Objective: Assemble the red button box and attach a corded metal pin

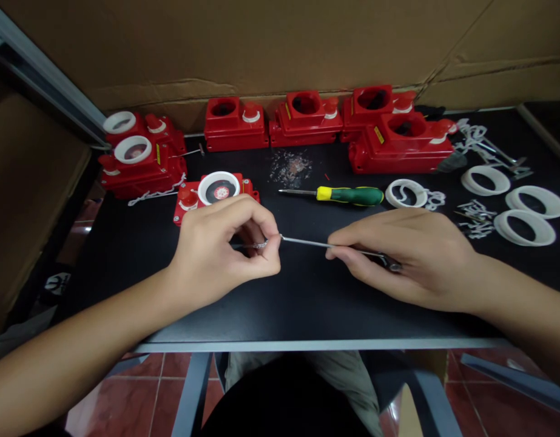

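My right hand pinches a thin metal rod between thumb and fingertips. A dark, shiny end of the rod lies under its fingers. At the rod's other tip, my left hand is closed in a pinch on what looks like a thin chain, with part of it showing inside the curled fingers. Both hands are above the black tabletop. Just behind my left hand sits a red call-box-like housing with a white ring around its round window, partly hidden by the hand.
A green and yellow screwdriver lies beyond my hands, near scattered shavings. Several red housings line the cardboard wall. At right are white rings, small metal pieces and T-ended rods with chains.
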`<state>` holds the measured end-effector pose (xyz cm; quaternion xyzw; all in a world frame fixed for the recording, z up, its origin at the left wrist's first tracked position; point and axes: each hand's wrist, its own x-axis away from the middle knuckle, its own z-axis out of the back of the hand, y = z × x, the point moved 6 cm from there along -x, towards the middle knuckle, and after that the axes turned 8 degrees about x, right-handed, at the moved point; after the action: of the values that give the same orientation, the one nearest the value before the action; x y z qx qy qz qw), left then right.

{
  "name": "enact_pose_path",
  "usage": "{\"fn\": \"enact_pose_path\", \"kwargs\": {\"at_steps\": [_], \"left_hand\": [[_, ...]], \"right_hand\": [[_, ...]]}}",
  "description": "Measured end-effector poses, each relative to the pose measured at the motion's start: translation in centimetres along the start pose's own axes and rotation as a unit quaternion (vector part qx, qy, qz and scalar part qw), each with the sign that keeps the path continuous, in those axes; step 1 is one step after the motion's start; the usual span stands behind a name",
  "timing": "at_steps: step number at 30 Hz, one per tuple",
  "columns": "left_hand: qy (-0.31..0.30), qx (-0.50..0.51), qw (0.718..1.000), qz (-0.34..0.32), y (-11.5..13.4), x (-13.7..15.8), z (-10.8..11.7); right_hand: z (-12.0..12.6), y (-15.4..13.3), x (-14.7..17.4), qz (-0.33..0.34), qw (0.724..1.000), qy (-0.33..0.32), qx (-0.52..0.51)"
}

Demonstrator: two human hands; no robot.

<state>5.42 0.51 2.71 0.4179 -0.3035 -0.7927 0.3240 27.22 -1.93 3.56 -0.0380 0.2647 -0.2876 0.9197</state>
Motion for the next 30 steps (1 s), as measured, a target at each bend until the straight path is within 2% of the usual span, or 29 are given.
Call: {"fn": "enact_pose_path", "kwargs": {"at_steps": [3,5,7,9,11,15,21,25,30], "left_hand": [[-0.004,0.063,0.997,0.046,-0.6,0.1,-0.1],[-0.009,0.069,0.996,0.055,-0.8,0.0,-0.2],[-0.009,0.014,1.0,0.016,-0.3,-0.2,-0.1],[-0.01,-0.078,0.995,-0.057,0.5,-0.3,0.0],[-0.026,-0.164,0.979,-0.118,1.2,-0.2,-0.1],[-0.088,-0.259,0.944,-0.183,1.9,0.1,-0.5],[-0.16,-0.31,0.906,-0.239,2.5,0.4,-1.0],[-0.186,-0.337,0.882,-0.272,3.0,0.6,-1.2],[-0.186,-0.325,0.883,-0.284,3.4,0.7,-1.1]], "right_hand": [[0.0,0.1,-0.1,-0.004,1.0,0.002,-0.004],[-0.1,0.1,-0.2,-0.009,1.0,0.0,-0.004],[-0.2,0.2,-0.3,-0.015,1.0,-0.006,-0.007],[-0.3,0.2,-0.3,-0.017,1.0,-0.01,-0.018],[-0.3,0.3,-0.3,-0.019,0.999,-0.012,-0.027],[-0.7,0.5,-0.2,-0.024,0.998,-0.036,-0.038],[-1.1,0.6,-0.1,-0.023,0.996,-0.069,-0.058],[-1.1,0.5,-0.3,-0.023,0.992,-0.09,-0.083],[-1.1,0.3,-0.6,-0.033,0.987,-0.101,-0.12]]}}
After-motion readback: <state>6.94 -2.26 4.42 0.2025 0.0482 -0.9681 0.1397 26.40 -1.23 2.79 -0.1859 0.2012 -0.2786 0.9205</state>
